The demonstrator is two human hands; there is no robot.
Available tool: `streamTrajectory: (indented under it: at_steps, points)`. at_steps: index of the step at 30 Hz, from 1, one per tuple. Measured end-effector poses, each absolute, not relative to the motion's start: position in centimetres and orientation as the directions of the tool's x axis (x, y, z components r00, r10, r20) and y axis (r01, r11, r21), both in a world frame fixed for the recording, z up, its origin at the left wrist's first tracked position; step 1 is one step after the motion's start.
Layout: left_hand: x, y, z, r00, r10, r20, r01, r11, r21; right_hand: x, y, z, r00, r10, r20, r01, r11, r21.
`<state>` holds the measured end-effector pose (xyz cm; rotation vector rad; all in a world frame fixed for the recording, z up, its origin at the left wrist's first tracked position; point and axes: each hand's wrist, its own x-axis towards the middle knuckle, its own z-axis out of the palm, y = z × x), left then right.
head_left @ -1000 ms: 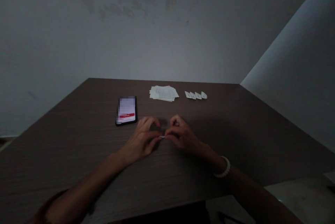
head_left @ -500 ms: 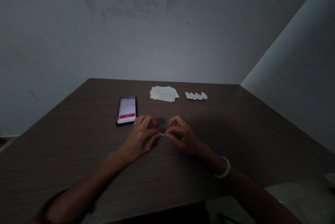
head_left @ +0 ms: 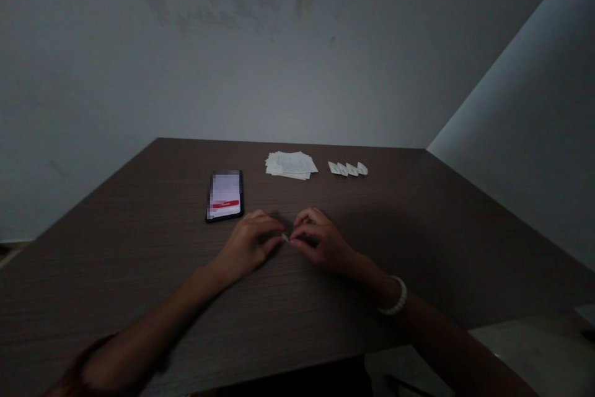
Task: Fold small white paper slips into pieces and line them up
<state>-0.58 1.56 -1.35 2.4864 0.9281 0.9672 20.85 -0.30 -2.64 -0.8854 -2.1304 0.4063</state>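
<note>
Left hand [head_left: 246, 244] pinching one end of a small pale piece of paper [head_left: 285, 238] between thumb and fingers, right hand [head_left: 325, 244] pinching the other end, fingertips nearly meeting, piece mostly hidden, so can't tell its exact shape. Paper sits between the two hands, near mid-bench [head_left: 297, 322]; bracelet [head_left: 404, 296] on right wrist, phone [head_left: 225, 194] lying screen-up just beyond the left hand. Farther out: loose stack of paper sheets [head_left: 291, 165], then a row of four folded papers [head_left: 348, 169] right of it, wall [head_left: 297, 81] behind.
</note>
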Motion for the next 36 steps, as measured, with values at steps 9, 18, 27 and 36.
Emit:
streamTrajectory:
  at_steps: [9, 18, 27, 36]
  points:
    - [-0.37, 1.16, -0.69, 0.547, 0.707, 0.447, 0.440, -0.698, 0.565, 20.90, -0.21, -2.77, -0.425, 0.721, 0.547, 0.484, 0.692, -0.535]
    - [-0.15, 1.05, -0.43, 0.536, 0.715, 0.449, 0.433, -0.690, 0.580, 20.66, -0.27, -2.62, -0.403, 0.719, 0.566, 0.503, 0.691, -0.519]
    - [-0.04, 1.05, -0.38, 0.561, 0.710, 0.425, 0.446, -0.693, 0.567, 21.05, -0.47, -2.17, -0.480, 0.651, 0.587, 0.594, 0.734, -0.329]
    - [0.08, 1.17, -0.84, 0.525, 0.742, 0.417, 0.497, -0.665, 0.558, 20.94, -0.42, -2.67, -0.485, 0.640, 0.595, 0.658, 0.716, -0.234]
